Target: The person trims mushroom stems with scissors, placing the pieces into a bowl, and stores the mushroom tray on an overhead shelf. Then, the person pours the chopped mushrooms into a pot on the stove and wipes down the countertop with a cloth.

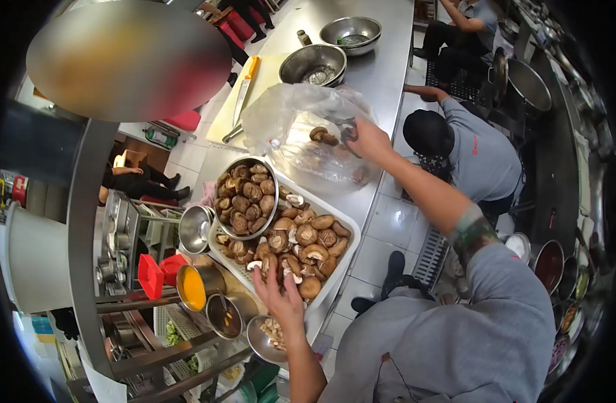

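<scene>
My left hand (280,295) is at the near left edge of a white tray (352,258) of brown mushrooms (308,235), fingers spread, touching or just over them. A steel bowl (275,201) full of mushrooms rests on the tray's far left corner. Farther off, my right hand (367,139) grips the right side of a clear plastic bag (281,111), its fingers closed on the film. Inside the bag's opening a few mushrooms (323,136) show.
Beyond the bag lie a knife (244,91) on a cutting board (221,124) and steel bowls (313,64). Sauce pots (199,285) and a bowl of chopped pieces (268,339) stand at the near left. A co-worker (479,151) bends at the right.
</scene>
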{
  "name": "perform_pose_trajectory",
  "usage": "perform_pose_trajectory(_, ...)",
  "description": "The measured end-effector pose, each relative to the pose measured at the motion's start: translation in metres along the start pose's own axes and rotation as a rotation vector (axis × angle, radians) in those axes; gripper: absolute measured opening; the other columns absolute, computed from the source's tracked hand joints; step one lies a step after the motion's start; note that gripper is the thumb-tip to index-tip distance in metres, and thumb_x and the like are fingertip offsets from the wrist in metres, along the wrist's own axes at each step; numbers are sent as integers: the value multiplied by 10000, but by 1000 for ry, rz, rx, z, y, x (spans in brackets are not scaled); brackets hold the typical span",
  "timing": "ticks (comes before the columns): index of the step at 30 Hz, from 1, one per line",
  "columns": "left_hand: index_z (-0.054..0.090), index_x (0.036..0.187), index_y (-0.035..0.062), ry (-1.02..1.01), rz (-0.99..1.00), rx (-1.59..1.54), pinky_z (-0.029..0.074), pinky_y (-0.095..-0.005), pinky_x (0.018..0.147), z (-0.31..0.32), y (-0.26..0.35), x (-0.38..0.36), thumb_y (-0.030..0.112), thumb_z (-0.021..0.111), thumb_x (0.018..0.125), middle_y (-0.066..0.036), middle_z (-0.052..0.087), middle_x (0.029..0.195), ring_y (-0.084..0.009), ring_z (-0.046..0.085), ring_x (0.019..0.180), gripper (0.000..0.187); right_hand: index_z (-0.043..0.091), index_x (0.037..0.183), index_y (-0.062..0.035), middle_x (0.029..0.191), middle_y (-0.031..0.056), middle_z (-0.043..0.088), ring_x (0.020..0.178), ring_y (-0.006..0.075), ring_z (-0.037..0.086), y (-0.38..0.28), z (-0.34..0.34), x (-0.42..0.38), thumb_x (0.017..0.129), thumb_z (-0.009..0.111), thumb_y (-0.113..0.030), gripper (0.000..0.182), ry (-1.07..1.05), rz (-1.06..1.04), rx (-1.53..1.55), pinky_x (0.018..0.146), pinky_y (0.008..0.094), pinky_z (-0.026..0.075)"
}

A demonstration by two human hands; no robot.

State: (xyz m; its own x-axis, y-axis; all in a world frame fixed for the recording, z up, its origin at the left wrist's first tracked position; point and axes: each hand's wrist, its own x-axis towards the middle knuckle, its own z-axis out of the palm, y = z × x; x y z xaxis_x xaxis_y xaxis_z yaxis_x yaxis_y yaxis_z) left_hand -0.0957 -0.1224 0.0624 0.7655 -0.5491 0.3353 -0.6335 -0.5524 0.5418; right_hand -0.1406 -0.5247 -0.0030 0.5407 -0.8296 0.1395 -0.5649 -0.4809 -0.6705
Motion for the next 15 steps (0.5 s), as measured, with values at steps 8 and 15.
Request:
perform_pose_trajectory(8, 376, 1478, -13, -224, -436, -972, 497, -332, 959, -9, 40, -21, 143, 516, 1041, -141, 555, 1357, -199, 602, 1154, 484, 584, 1054, -65, 896, 149, 657, 822, 316, 678, -113, -69, -171, 768, 725, -190, 343, -416, -143, 389, 702, 414, 524)
perform_pose_trajectory(15, 448, 1421, 31, -204, -592, -1350, 523, -326, 892, -39, 10, -63, 178, 531, 1042, -85, 599, 1221, -156, 606, 1032, 415, 539, 1022, -55, 899, 185, 668, 860, 401, 664, -168, -34, -270, 833, 694, -284, 335, -599, -337, 403, 721, 493, 522)
